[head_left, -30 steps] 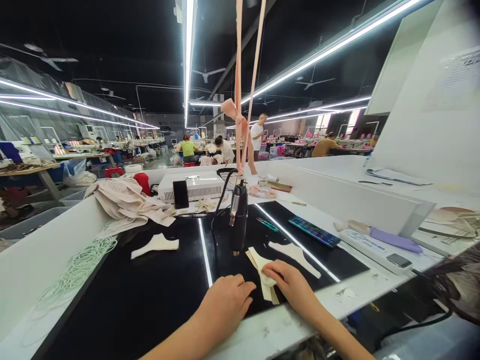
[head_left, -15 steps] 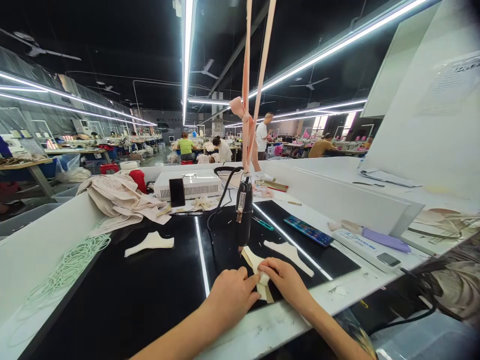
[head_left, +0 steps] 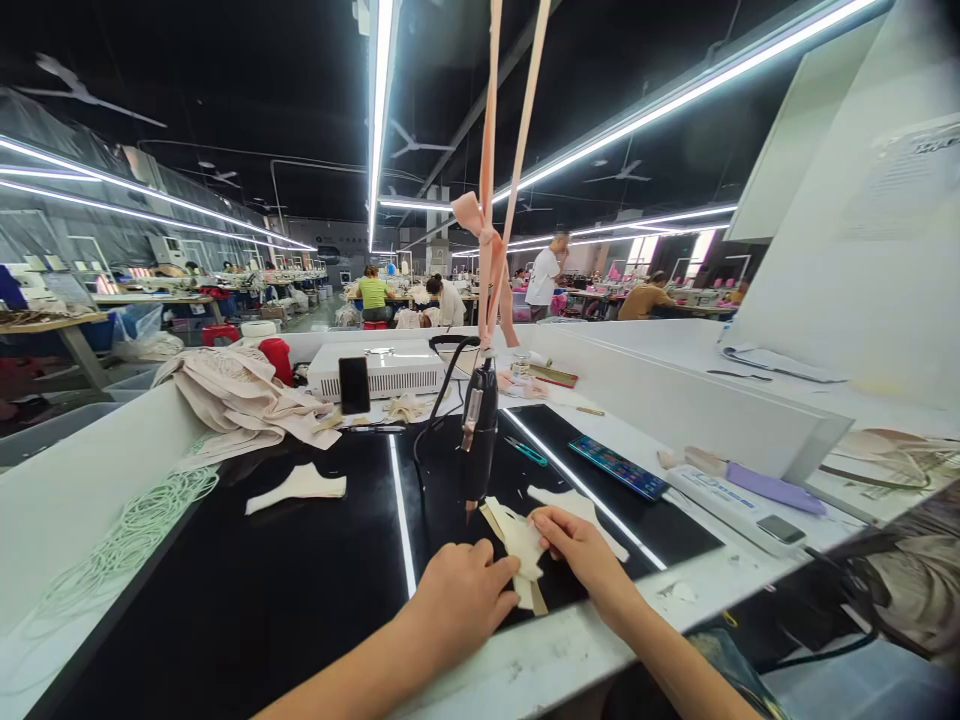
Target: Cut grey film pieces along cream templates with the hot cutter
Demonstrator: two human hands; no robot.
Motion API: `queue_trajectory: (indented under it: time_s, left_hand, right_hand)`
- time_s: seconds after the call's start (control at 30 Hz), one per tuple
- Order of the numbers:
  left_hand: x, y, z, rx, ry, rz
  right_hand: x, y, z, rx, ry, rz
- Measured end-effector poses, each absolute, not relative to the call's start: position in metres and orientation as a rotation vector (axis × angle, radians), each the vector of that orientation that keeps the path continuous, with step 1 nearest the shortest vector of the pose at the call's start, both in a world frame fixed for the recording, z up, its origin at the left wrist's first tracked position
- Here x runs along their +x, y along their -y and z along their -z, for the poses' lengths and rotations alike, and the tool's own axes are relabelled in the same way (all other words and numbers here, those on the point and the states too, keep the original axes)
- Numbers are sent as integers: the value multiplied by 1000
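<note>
My right hand (head_left: 577, 548) pinches the right edge of a cream fabric piece (head_left: 521, 538) between thumb and fingers. My left hand (head_left: 466, 592) has its fingers bent, with thumb and forefinger on the piece's lower left part. Layers overlap there, and a beige strip shows at the lower end. Just above hangs a black hand tool (head_left: 481, 430) with a narrow tip, slung on peach straps (head_left: 491, 270); neither hand touches it. A similar cream piece (head_left: 581, 512) lies behind my right hand, and another (head_left: 298, 486) lies farther left on the black work surface (head_left: 300, 590).
Pale green cord (head_left: 142, 530) and a heap of beige fabric (head_left: 240, 395) lie at the left. Teal snips (head_left: 529, 452), a blue patterned phone-like slab (head_left: 616, 466) and a white device (head_left: 724, 500) are to the right. A white box (head_left: 379, 370) and an upright phone (head_left: 354, 385) stand behind.
My right hand has drawn the fabric's folded part up and right, spreading it flatter. The hanging tool has swung slightly left. My left hand has hardly moved.
</note>
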State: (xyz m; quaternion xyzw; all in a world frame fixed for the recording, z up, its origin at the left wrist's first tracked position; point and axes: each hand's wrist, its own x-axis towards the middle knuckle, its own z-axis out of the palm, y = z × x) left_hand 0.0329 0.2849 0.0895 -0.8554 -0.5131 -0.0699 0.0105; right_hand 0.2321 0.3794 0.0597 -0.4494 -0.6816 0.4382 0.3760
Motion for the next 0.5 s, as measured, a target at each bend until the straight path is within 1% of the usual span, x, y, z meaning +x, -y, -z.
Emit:
queue_trajectory:
  time_s: [0.23,0.37,0.5]
  left_hand:
    - [33,-286,-85,-2655,1606,209]
    - [35,-286,-88,-2669,1638,197]
    - [35,-287,-93,-2721,1695,213]
  right_hand:
    - [228,-381,-77,-1146,1536,-1196]
    - [225,-389,-99,-1087,1460,-1122]
    - [226,-390,-125,-982,1439,-971]
